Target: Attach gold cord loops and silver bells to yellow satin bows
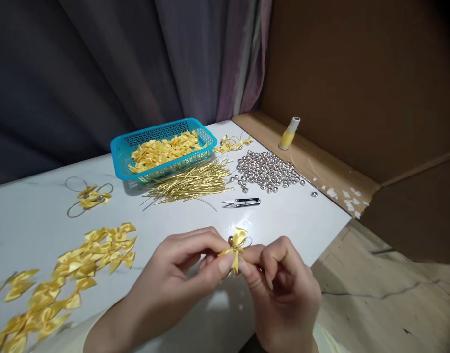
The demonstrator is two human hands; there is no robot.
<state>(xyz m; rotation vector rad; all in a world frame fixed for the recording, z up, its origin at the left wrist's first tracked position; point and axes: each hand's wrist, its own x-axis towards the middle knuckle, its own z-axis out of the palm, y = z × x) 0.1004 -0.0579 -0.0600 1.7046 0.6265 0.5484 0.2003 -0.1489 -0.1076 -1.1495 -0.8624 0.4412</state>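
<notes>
Between my two hands, above the near part of the table, is a yellow ribbon bow [240,237] with a small silver bell [230,240] and a thin loop of gold cord beside it. My left hand [190,267] pinches the bow from the left with thumb and forefinger. From the other side my right hand [283,279] is closed, its thumb and forefinger pressed together at the bow's edge. The fingertips hide part of the bow and cord. Just beyond the hands lie black-handled thread snips [241,202].
A blue basket [116,159] holds many yellow bows. Gold cord pieces [191,181] and a heap of silver bells [267,169] lie before it. Loose bows [75,264] spread at left, near looped bows with bells [94,197]. A thread cone [289,133] stands on cardboard at right.
</notes>
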